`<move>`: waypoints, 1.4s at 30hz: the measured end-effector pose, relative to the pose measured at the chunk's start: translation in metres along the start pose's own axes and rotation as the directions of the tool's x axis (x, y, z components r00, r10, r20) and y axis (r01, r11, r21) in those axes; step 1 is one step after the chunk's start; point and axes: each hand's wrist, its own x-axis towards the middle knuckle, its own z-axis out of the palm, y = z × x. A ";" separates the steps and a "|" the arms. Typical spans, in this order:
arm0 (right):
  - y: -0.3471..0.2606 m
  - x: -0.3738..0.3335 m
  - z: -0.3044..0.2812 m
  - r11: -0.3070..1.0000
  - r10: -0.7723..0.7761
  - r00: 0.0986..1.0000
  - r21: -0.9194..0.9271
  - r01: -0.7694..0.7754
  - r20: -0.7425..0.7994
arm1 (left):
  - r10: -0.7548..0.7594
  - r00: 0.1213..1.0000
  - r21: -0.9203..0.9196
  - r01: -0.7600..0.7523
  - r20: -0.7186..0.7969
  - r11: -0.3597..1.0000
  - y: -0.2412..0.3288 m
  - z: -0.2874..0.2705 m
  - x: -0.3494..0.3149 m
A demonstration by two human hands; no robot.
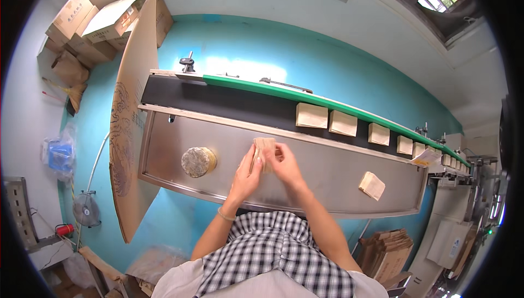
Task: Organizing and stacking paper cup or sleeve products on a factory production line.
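Observation:
Over the steel table (333, 189) I hold up a small stack of beige folded paper, likely napkins (265, 144). My left hand (248, 175) is closed round its left side. My right hand (286, 167) has its bent fingers on the stack's right edge, closed on it. Part of the stack is hidden by my fingers. To the left of my hands stands a round, roll-like thing (198, 162) with a grey mottled top. Another beige napkin stack (371, 185) lies by itself on the table, right of my right hand.
A black conveyor belt (229, 96) with a green guide rail (245, 84) runs behind the table. Several napkin stacks (311, 115) sit on it in a row. A tall cardboard sheet (128, 129) stands at the table's left end. Flattened cartons (387, 251) lean at lower right.

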 end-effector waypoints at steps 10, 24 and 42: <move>0.021 -0.001 -0.004 0.960 0.176 0.967 0.186 -0.210 0.183 | 0.019 0.999 0.025 -0.020 0.027 0.999 -0.012 -0.008 0.014; 0.076 -0.065 -0.186 0.761 -0.500 0.729 -0.639 0.113 -0.468 | 0.529 0.843 0.759 -0.279 -0.099 0.588 -0.012 0.011 0.045; 0.091 -0.067 -0.143 0.921 -0.334 0.935 -0.171 0.350 0.116 | 0.220 0.914 0.318 -0.108 -0.342 0.942 -0.051 0.092 -0.218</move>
